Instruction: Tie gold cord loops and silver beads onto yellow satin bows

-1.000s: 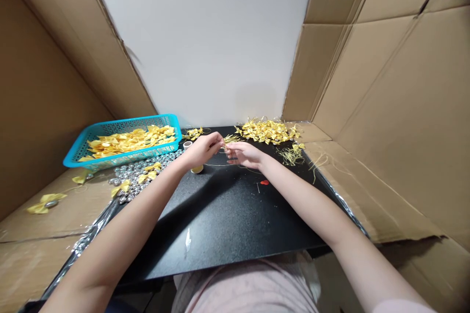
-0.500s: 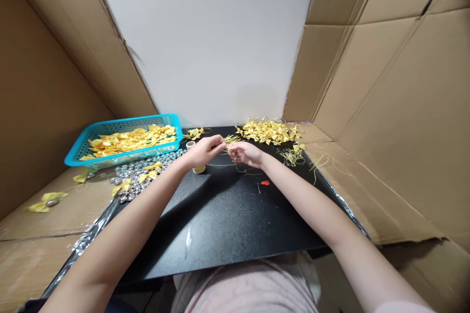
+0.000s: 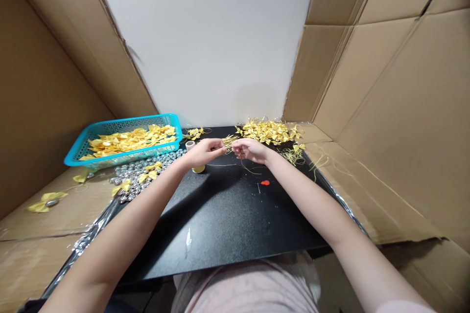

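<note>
My left hand (image 3: 206,151) is over the back middle of the black table, fingers pinched together. Just right of it, my right hand (image 3: 251,150) also has its fingers closed, with a small gap between the two hands. A thin yellow thread (image 3: 251,171) hangs below my right hand; what either hand pinches is too small to make out. Behind and between the hands lies a bundle of yellow strings (image 3: 230,142). A pale spool (image 3: 198,168) stands beside my left hand. A red piece (image 3: 265,183) lies on the table nearer to me.
A blue basket (image 3: 121,160) of yellow bows stands at the left, with silver beads (image 3: 135,178) before it. Tied yellow bows (image 3: 268,131) are heaped at the back right, near loose thread clippings (image 3: 293,156). Cardboard walls (image 3: 396,107) flank the black table (image 3: 227,220).
My right hand has moved slightly right, and the gap between the hands has widened. The thread below my right hand has shifted. My left hand has barely moved.
</note>
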A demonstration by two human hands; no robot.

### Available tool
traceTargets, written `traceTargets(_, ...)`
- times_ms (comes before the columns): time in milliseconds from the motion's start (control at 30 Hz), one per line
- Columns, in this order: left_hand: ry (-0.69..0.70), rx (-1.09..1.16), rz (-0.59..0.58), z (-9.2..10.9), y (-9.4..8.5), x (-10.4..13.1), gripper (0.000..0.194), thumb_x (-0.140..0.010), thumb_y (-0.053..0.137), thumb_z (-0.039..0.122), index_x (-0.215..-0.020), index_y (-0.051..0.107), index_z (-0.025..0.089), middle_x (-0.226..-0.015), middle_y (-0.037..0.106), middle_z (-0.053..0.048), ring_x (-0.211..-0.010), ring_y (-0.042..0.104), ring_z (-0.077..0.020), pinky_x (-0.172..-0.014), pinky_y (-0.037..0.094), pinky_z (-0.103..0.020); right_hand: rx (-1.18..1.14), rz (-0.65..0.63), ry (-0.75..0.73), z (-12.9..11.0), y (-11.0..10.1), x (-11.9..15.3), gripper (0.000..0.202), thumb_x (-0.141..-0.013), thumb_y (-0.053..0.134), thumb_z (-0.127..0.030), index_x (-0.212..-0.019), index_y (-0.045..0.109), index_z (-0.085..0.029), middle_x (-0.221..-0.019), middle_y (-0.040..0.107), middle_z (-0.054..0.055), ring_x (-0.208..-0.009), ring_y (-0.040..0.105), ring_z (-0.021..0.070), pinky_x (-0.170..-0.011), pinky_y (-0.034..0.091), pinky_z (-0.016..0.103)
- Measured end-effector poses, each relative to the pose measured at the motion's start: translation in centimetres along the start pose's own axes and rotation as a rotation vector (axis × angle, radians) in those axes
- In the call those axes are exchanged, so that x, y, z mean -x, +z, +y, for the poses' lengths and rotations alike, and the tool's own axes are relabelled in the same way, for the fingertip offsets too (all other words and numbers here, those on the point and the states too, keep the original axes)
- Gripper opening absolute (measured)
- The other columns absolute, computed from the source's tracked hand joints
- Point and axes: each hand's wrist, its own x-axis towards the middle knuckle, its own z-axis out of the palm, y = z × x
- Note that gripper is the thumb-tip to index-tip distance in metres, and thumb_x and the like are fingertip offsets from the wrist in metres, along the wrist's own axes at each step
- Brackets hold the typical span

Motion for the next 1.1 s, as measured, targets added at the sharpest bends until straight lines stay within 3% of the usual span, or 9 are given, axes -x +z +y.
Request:
traceTargets(200, 0.006, 0.033, -0.007, -0.2, 0.1, 0.0, 0.036, -0.083, 0.052, 0.051, -0.069, 0.049, 0.019, -0.055, 0.033, 0.006, -0.050, 0.031, -0.0100, -0.049, 0.024, -0.023, 0.180, 0.288, -0.089, 0.0, 0.6, -0.2, 0.009, -0.073, 0.060, -0.026, -0.075, 0.065, -0.019, -0.079, 0.065, -0.001, -0.073, 0.052, 0.0123, -0.073, 0.039, 0.027)
traceTargets(333, 0.023, 0.023, -0.002, -0.2, 0.0, 0.0, 0.037, -0.083, 0.051, 0.052, -0.069, 0.050, 0.018, -0.056, 0.035, 0.006, -0.051, 0.032, -0.0098, -0.049, 0.024, -0.022, 0.323, 0.170, -0.169, 0.7, 1.2, -0.3, 0.008, -0.066, 0.071, -0.024, -0.069, 0.071, -0.016, -0.073, 0.067, 0.000, -0.076, 0.057, 0.0147, -0.079, 0.041, 0.030)
traceTargets(533, 0.012, 0.041, -0.015, -0.5, 0.1, -0.1, 0.035, -0.083, 0.052, 0.051, -0.070, 0.049, 0.018, -0.056, 0.035, 0.006, -0.051, 0.031, -0.0095, -0.049, 0.024, -0.022, 0.292, 0.209, -0.123, 0.3, 0.3, -0.2, 0.003, -0.065, 0.070, -0.017, -0.065, 0.072, -0.017, -0.073, 0.068, 0.000, -0.077, 0.056, 0.0135, -0.080, 0.039, 0.029)
traceTargets(833, 0.023, 0.084, -0.020, -0.1, 0.2, 0.0, 0.036, -0.082, 0.053, 0.050, -0.068, 0.047, 0.018, -0.059, 0.036, 0.006, -0.054, 0.031, -0.0095, -0.050, 0.024, -0.022, -0.151, -0.024, 0.080, 0.1, 0.4, 0.1, 0.003, -0.071, 0.062, -0.017, -0.068, 0.063, -0.017, -0.075, 0.063, -0.001, -0.075, 0.057, 0.0130, -0.073, 0.043, 0.028)
traceTargets(1100, 0.026, 0.080, 0.004, -0.7, 0.4, -0.3, 0.039, -0.083, 0.054, 0.051, -0.065, 0.043, 0.018, -0.060, 0.035, 0.005, -0.055, 0.031, -0.0093, -0.050, 0.023, -0.022, -0.339, -0.104, 0.035, 0.9, 0.7, -0.1, 0.010, -0.075, 0.053, -0.019, -0.066, 0.057, -0.016, -0.071, 0.059, -0.001, -0.072, 0.056, 0.0125, -0.074, 0.046, 0.028)
